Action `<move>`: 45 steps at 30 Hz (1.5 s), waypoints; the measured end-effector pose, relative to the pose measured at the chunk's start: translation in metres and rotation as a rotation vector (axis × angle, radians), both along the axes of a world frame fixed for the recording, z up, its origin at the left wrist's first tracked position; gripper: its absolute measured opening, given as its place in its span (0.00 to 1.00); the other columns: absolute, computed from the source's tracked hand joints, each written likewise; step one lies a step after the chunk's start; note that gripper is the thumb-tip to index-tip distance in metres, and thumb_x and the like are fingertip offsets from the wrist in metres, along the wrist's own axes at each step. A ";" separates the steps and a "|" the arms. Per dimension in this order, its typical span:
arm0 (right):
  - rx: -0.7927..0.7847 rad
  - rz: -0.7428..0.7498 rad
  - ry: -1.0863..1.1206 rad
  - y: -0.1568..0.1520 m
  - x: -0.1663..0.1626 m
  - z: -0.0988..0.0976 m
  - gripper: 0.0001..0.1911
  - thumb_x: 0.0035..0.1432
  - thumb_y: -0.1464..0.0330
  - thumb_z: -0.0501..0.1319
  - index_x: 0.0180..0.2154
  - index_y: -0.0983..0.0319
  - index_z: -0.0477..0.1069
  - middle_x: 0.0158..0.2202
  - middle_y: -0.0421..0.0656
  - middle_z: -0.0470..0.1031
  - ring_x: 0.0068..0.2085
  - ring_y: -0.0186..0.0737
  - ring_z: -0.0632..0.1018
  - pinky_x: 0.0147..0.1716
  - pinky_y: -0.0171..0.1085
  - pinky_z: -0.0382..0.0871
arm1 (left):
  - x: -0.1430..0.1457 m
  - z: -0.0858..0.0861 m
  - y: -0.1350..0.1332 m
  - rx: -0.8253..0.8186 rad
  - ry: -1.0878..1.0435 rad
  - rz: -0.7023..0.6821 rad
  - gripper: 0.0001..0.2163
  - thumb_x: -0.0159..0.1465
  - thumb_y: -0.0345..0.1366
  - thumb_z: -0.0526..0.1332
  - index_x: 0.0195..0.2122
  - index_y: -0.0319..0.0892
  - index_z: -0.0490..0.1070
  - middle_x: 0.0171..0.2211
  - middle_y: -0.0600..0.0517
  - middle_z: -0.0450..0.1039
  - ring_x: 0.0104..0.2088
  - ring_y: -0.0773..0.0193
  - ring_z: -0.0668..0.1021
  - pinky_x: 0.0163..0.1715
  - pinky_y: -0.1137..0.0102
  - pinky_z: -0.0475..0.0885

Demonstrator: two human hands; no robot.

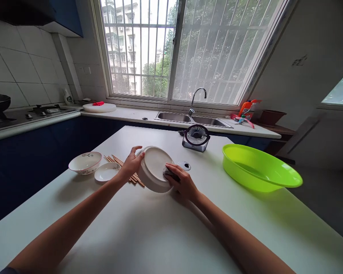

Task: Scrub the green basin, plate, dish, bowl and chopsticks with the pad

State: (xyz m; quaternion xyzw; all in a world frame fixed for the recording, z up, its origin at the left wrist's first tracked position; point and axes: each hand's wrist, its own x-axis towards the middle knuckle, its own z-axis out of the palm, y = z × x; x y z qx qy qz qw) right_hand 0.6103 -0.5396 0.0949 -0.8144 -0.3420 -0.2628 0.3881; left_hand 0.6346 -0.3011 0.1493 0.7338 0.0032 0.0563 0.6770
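Observation:
My left hand [132,163] grips the left rim of a white bowl [154,163] that is tilted up with its underside facing me, just above the white table [148,236]. My right hand [181,182] presses a small dark scouring pad [169,173] against the bowl's lower right edge, fingers closed around the pad. Behind my left hand lies a bundle of wooden chopsticks [117,161].
A flower-patterned bowl [85,162] and a small white dish [106,172] sit at the left. A lime green basin [260,167] stands at the right, a small black fan [196,137] at the back. Beyond are a steel sink [193,118], a tap and a stove [42,110].

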 end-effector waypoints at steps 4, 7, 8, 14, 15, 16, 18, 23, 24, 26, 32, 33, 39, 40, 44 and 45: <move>-0.039 0.002 0.027 -0.005 0.000 0.002 0.19 0.64 0.64 0.61 0.56 0.56 0.70 0.52 0.49 0.77 0.53 0.48 0.78 0.52 0.48 0.74 | -0.011 -0.013 -0.002 0.035 -0.017 -0.035 0.22 0.62 0.50 0.58 0.53 0.44 0.65 0.19 0.60 0.64 0.16 0.69 0.69 0.13 0.76 0.63; -0.085 0.015 0.006 -0.006 -0.001 0.004 0.18 0.65 0.63 0.59 0.56 0.56 0.69 0.53 0.50 0.76 0.53 0.48 0.77 0.53 0.49 0.74 | -0.018 -0.017 0.000 0.079 0.049 -0.038 0.24 0.62 0.51 0.57 0.55 0.44 0.63 0.17 0.62 0.60 0.12 0.69 0.66 0.09 0.77 0.61; -0.106 0.020 -0.018 -0.006 -0.002 0.005 0.18 0.66 0.63 0.59 0.56 0.56 0.69 0.53 0.50 0.76 0.54 0.48 0.77 0.53 0.49 0.73 | -0.020 -0.017 0.000 0.095 0.067 -0.043 0.25 0.62 0.52 0.57 0.56 0.44 0.62 0.17 0.63 0.59 0.11 0.69 0.66 0.09 0.77 0.60; -0.328 -0.017 -0.178 -0.003 -0.009 0.007 0.27 0.62 0.57 0.62 0.60 0.57 0.65 0.55 0.54 0.71 0.55 0.54 0.73 0.53 0.54 0.71 | -0.022 -0.009 0.005 0.129 0.159 -0.076 0.24 0.64 0.51 0.55 0.57 0.44 0.60 0.14 0.63 0.58 0.09 0.70 0.62 0.08 0.79 0.57; -0.360 -0.008 -0.203 -0.002 -0.010 0.007 0.31 0.61 0.55 0.63 0.62 0.59 0.63 0.55 0.55 0.70 0.55 0.55 0.72 0.52 0.54 0.71 | -0.021 -0.008 0.006 0.132 0.179 -0.081 0.24 0.65 0.51 0.55 0.58 0.44 0.59 0.14 0.63 0.58 0.09 0.70 0.63 0.08 0.79 0.57; -0.387 0.007 -0.229 -0.001 -0.010 0.007 0.35 0.59 0.54 0.63 0.63 0.60 0.61 0.54 0.56 0.70 0.54 0.56 0.72 0.52 0.55 0.70 | -0.021 -0.008 0.007 0.135 0.197 -0.091 0.24 0.66 0.50 0.55 0.58 0.44 0.59 0.14 0.63 0.59 0.10 0.70 0.64 0.09 0.79 0.58; -0.430 0.032 -0.272 0.000 -0.011 0.006 0.41 0.57 0.52 0.65 0.65 0.63 0.57 0.53 0.57 0.70 0.53 0.57 0.71 0.53 0.57 0.68 | -0.019 -0.009 0.011 0.142 0.236 -0.109 0.23 0.67 0.50 0.54 0.59 0.46 0.58 0.15 0.62 0.60 0.11 0.70 0.65 0.09 0.79 0.59; -0.492 0.027 -0.303 0.003 -0.014 0.007 0.41 0.52 0.53 0.67 0.62 0.64 0.60 0.55 0.57 0.68 0.55 0.59 0.69 0.58 0.60 0.61 | -0.014 -0.015 0.015 0.132 0.287 -0.135 0.23 0.67 0.49 0.53 0.60 0.46 0.56 0.16 0.61 0.62 0.12 0.69 0.66 0.11 0.77 0.64; -0.486 0.017 -0.302 0.003 -0.015 0.006 0.39 0.52 0.55 0.67 0.61 0.64 0.62 0.55 0.56 0.68 0.55 0.59 0.69 0.57 0.60 0.62 | -0.013 -0.015 0.015 0.128 0.293 -0.139 0.24 0.67 0.49 0.53 0.60 0.46 0.56 0.17 0.60 0.63 0.12 0.69 0.66 0.12 0.77 0.64; -0.463 -0.003 -0.300 0.003 -0.016 0.005 0.34 0.52 0.58 0.66 0.58 0.63 0.65 0.54 0.56 0.68 0.54 0.58 0.69 0.56 0.58 0.63 | -0.013 -0.014 0.015 0.123 0.311 -0.150 0.25 0.66 0.48 0.54 0.61 0.45 0.55 0.17 0.60 0.64 0.12 0.69 0.66 0.13 0.76 0.65; -0.412 0.003 -0.327 -0.003 -0.011 0.004 0.31 0.52 0.59 0.66 0.55 0.62 0.66 0.53 0.55 0.70 0.53 0.56 0.71 0.52 0.54 0.68 | -0.021 -0.003 0.016 0.158 0.299 -0.249 0.40 0.59 0.53 0.63 0.67 0.44 0.48 0.24 0.58 0.68 0.15 0.71 0.70 0.16 0.76 0.66; -0.402 0.005 -0.326 -0.005 -0.010 0.004 0.31 0.52 0.58 0.67 0.55 0.62 0.66 0.53 0.55 0.70 0.53 0.56 0.71 0.51 0.54 0.69 | -0.023 -0.003 0.017 0.167 0.269 -0.285 0.44 0.57 0.53 0.67 0.68 0.43 0.46 0.26 0.57 0.69 0.16 0.71 0.71 0.17 0.76 0.66; -0.346 0.031 -0.324 -0.013 -0.006 0.007 0.32 0.52 0.58 0.67 0.57 0.60 0.65 0.53 0.54 0.71 0.53 0.55 0.72 0.51 0.54 0.70 | -0.023 -0.022 0.031 0.112 0.103 -0.548 0.63 0.46 0.39 0.77 0.71 0.45 0.29 0.42 0.47 0.76 0.29 0.66 0.79 0.32 0.70 0.76; -0.341 0.037 -0.326 -0.013 -0.006 0.008 0.32 0.52 0.57 0.67 0.57 0.59 0.65 0.54 0.54 0.71 0.53 0.55 0.72 0.51 0.54 0.70 | -0.021 -0.028 0.034 0.119 0.066 -0.558 0.61 0.48 0.40 0.75 0.71 0.44 0.29 0.41 0.48 0.76 0.32 0.64 0.80 0.36 0.67 0.77; -0.320 0.055 -0.327 -0.014 -0.005 0.009 0.33 0.52 0.57 0.67 0.57 0.60 0.64 0.53 0.55 0.71 0.53 0.55 0.73 0.50 0.54 0.70 | -0.014 -0.047 0.042 0.186 -0.037 -0.575 0.59 0.51 0.42 0.74 0.71 0.46 0.29 0.42 0.48 0.76 0.35 0.61 0.80 0.40 0.62 0.78; -0.316 0.061 -0.325 -0.015 -0.005 0.009 0.33 0.52 0.57 0.67 0.57 0.60 0.64 0.53 0.55 0.71 0.53 0.55 0.73 0.50 0.54 0.71 | -0.013 -0.049 0.044 0.214 -0.056 -0.575 0.59 0.50 0.43 0.74 0.71 0.46 0.30 0.43 0.49 0.75 0.34 0.61 0.80 0.39 0.62 0.78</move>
